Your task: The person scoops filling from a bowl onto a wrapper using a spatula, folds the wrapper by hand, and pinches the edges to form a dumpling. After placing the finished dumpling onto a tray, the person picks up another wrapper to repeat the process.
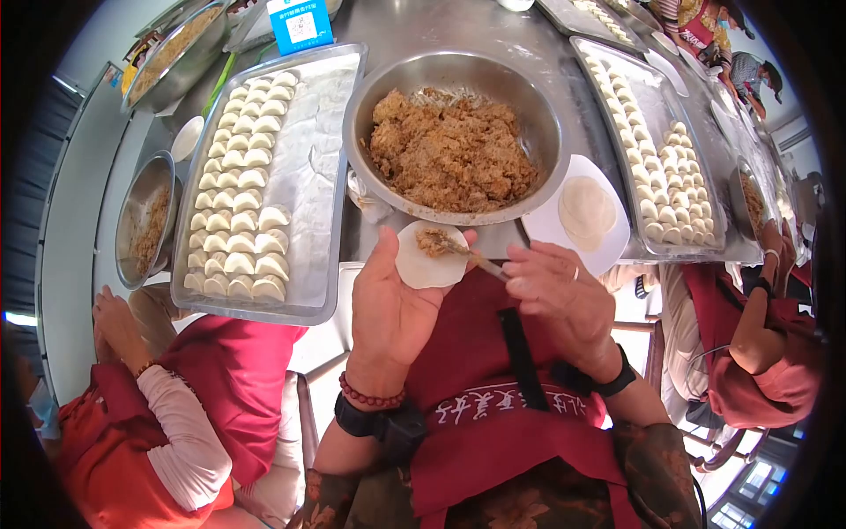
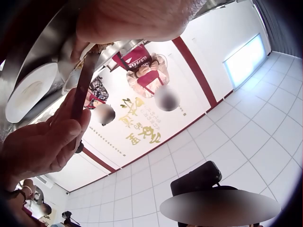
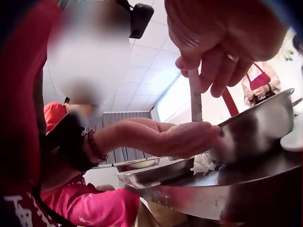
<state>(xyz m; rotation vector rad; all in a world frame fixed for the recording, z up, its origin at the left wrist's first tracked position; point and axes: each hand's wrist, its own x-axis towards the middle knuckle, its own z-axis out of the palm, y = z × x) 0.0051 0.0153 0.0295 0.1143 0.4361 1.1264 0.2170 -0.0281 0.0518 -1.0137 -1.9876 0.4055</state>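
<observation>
My left hand [image 1: 388, 309] lies palm up below the front of a large steel bowl [image 1: 551, 123], carrying a round dough wrapper [image 1: 425, 271] across its nearly straight fingers. A dab of brown filling [image 1: 431, 241] sits on the wrapper. My right hand [image 1: 564, 295] pinches a flat stick [image 2: 85, 87] between thumb and fingers. The stick's far end meets the filling on the wrapper. More filling [image 1: 454, 154] is heaped inside the bowl. In the right wrist view, the left hand [image 3: 175, 139] is seen edge-on beneath the stick, its wrapper mostly hidden.
Left of the bowl stands a metal tray [image 1: 313, 176] with rows of dumplings [image 1: 238, 198]. A white plate [image 1: 551, 220] with spare wrappers [image 1: 586, 212] lies right of it, and another dumpling tray [image 1: 656, 93] beyond. Smaller filling bowls and other people flank both sides.
</observation>
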